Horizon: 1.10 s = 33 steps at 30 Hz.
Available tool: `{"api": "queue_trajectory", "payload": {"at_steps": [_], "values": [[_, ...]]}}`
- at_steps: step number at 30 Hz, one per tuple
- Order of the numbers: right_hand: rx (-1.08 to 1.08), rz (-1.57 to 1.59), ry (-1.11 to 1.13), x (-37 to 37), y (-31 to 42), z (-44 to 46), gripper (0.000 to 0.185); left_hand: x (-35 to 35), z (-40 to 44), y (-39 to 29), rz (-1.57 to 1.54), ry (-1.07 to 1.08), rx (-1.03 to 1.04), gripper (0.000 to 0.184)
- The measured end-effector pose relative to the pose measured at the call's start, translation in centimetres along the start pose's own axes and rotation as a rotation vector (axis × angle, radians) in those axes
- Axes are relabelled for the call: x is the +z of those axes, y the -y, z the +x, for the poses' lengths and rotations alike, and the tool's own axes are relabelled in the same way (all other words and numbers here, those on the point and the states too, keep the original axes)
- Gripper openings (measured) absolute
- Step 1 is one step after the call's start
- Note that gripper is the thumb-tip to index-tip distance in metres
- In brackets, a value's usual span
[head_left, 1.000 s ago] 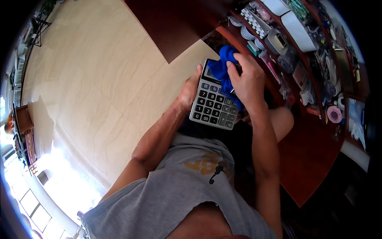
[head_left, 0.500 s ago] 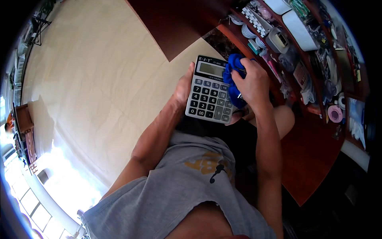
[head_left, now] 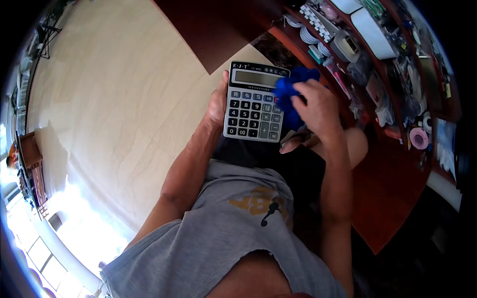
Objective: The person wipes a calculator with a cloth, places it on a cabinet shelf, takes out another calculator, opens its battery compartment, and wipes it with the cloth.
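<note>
A silver and black desk calculator [head_left: 243, 107] is held up in front of me, its keys and blank-looking display facing me. My left hand [head_left: 217, 103] grips it by the left edge, with most of the fingers hidden behind it. In my right hand [head_left: 318, 107] is a bunched blue cloth [head_left: 292, 97], pinched between thumb and fingers. The cloth overlaps the calculator's upper right side and is blurred by motion; whether it presses on the surface I cannot tell.
To the right, shelves hold stacked plates [head_left: 309, 36], a white box [head_left: 370, 35], plastic bags and a pink tape roll [head_left: 419, 139]. A dark red panel [head_left: 213, 30] lies ahead. Pale floor [head_left: 109, 99] spreads to the left.
The calculator and my left hand have shifted slightly left and up, and the calculator is a little straighter. The cloth in my right hand has been lifted and spread somewhat.
</note>
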State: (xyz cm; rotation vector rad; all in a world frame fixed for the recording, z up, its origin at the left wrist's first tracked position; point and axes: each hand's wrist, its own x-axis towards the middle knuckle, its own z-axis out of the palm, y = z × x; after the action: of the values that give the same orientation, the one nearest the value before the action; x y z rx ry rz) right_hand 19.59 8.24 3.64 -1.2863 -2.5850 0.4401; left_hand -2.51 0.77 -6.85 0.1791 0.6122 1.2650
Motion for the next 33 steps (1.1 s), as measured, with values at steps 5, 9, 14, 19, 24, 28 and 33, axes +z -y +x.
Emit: {"api": "queue_trajectory", "payload": {"at_steps": [5, 9, 14, 19, 24, 28, 33], "values": [[-0.057, 0.027, -0.147, -0.6, 2.4, 1.2, 0.019, 0.3, 0.0, -0.7, 0.048, -0.005, 0.015, 0.076], [-0.234, 0.094, 0.045, 1.3, 4.3, 1.8, 0.02, 1.5, -0.1, -1.2, 0.078, -0.012, -0.03, 0.077], [-0.108, -0.196, 0.21, -1.3, 0.9, 0.7, 0.025, 0.5, 0.2, -0.6, 0.073, -0.062, 0.02, 0.081], [0.095, -0.105, -0.008, -1.5, -2.6, 0.2, 0.03, -0.1, 0.6, -0.5, 0.085, -0.061, -0.02, 0.081], [0.06, -0.127, -0.055, 0.7, -5.2, 0.3, 0.048, -0.9, 1.1, 0.1, 0.026, -0.021, -0.003, 0.081], [0.222, 0.147, -0.038, 1.3, -6.6, -0.1, 0.051, -1.7, 1.2, 0.9, -0.047, -0.059, -0.066, 0.079], [0.322, 0.226, -0.099, 0.4, -6.1, -2.6, 0.044, -1.3, 1.1, 1.0, -0.128, -0.013, 0.045, 0.074]]}}
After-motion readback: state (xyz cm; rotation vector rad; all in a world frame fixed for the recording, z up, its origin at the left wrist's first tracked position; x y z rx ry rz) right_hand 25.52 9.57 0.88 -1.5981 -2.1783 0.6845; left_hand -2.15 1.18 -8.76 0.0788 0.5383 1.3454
